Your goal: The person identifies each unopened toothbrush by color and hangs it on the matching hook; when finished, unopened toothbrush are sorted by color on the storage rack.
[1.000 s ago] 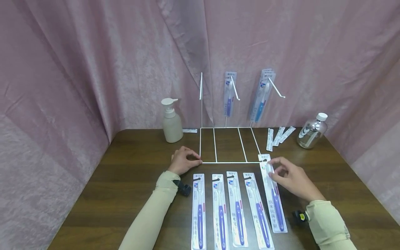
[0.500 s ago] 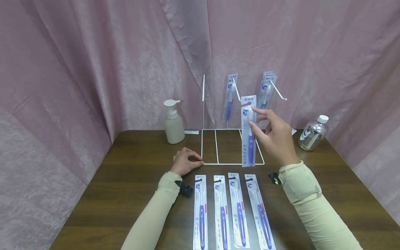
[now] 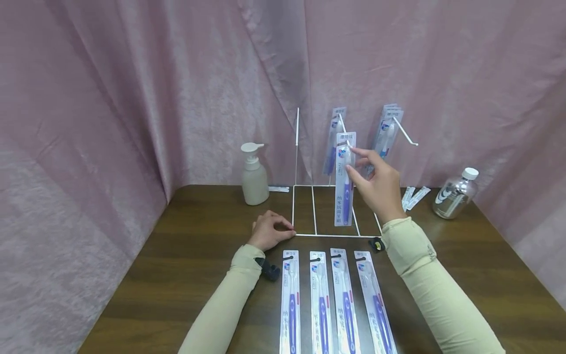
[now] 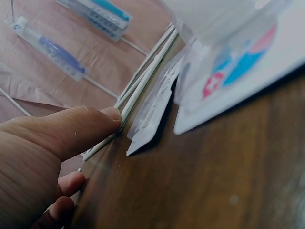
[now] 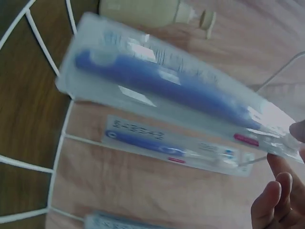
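Note:
My right hand [image 3: 378, 184] pinches a packaged purple toothbrush [image 3: 342, 196] by the upper side of its card. The pack hangs upright, its top hole right at the tip of the middle hook [image 3: 342, 123] of a white wire rack [image 3: 327, 235]. Behind it on that hook hangs another packaged purple toothbrush [image 5: 143, 143]. Down at the rack's front left corner, my left hand [image 3: 270, 231] grips the wire between thumb [image 4: 90, 125] and fingers. Several more packaged purple toothbrushes [image 3: 290, 305] lie in a row on the table before the rack.
Blue toothbrush packs [image 3: 388, 130] hang on the right hook [image 3: 406, 132]; the left hook [image 3: 297, 128] is bare. A pump bottle [image 3: 255, 182] stands left of the rack, a clear white-capped bottle [image 3: 455, 196] to the right. Small printed strips [image 3: 417, 197] lie by it. A pink curtain backs the table.
My right hand has lifted the rightmost toothbrush pack off the table and carried it up and left to the middle hook. My left hand has stayed at the rack's corner.

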The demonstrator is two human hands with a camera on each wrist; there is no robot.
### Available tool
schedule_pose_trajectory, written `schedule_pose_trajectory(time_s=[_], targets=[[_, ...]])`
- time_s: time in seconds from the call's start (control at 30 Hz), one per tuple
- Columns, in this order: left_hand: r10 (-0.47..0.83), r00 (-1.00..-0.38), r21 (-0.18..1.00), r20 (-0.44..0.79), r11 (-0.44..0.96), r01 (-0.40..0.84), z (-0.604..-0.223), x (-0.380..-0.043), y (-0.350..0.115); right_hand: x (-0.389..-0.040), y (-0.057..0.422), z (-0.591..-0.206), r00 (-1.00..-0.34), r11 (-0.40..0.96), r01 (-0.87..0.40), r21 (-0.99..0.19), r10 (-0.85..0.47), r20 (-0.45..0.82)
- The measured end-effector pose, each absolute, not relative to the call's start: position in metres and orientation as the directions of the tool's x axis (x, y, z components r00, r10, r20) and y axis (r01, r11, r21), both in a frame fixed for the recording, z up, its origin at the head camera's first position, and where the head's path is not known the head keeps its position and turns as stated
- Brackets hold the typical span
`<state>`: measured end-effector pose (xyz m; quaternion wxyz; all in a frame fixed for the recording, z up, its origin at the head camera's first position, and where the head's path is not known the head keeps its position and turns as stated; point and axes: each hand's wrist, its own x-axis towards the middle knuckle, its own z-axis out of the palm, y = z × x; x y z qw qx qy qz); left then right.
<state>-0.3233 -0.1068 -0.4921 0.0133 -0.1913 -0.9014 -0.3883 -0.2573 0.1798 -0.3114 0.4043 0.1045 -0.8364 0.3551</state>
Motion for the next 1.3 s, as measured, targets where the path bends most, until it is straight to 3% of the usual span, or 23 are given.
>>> schedule_pose_trajectory(time_s=[0.2,0.43,0.77,0.93,1.07,1.17,1.3], targets=[[0.323,-0.93,0.697,0.174,0.627,0.348,-0.491,-0.322,-0.109,-0.302,0.172,-0.316,-0.696,0.681,-0.382,-0.625,0.232,0.679],[0.351,-0.919,0.702,0.18,0.609,0.37,-0.49,-0.319,-0.098,-0.348,0.181,-0.318,-0.66,0.705,-0.332,-0.626,0.301,0.689],[0.344,-0.922,0.7,0.176,0.615,0.363,-0.488,-0.319,-0.104,-0.361,0.18,-0.322,-0.673,0.684,-0.315,-0.658,0.327,0.663],[0.342,-0.924,0.694,0.172,0.623,0.36,-0.487,-0.319,-0.109,-0.325,0.188,-0.339,-0.709,0.623,-0.316,-0.716,0.346,0.614],[0.344,-0.924,0.692,0.167,0.627,0.359,-0.483,-0.319,-0.114,-0.271,0.202,-0.367,-0.815,0.476,-0.313,-0.822,0.31,0.489],[0.344,-0.925,0.685,0.163,0.635,0.357,-0.481,-0.32,-0.119,-0.232,0.215,-0.395,-0.922,0.334,-0.197,-0.922,0.255,0.29],[0.34,-0.926,0.684,0.165,0.637,0.356,-0.48,-0.321,-0.124,-0.197,0.23,-0.428,-0.981,0.259,0.013,-0.966,0.192,0.038]])
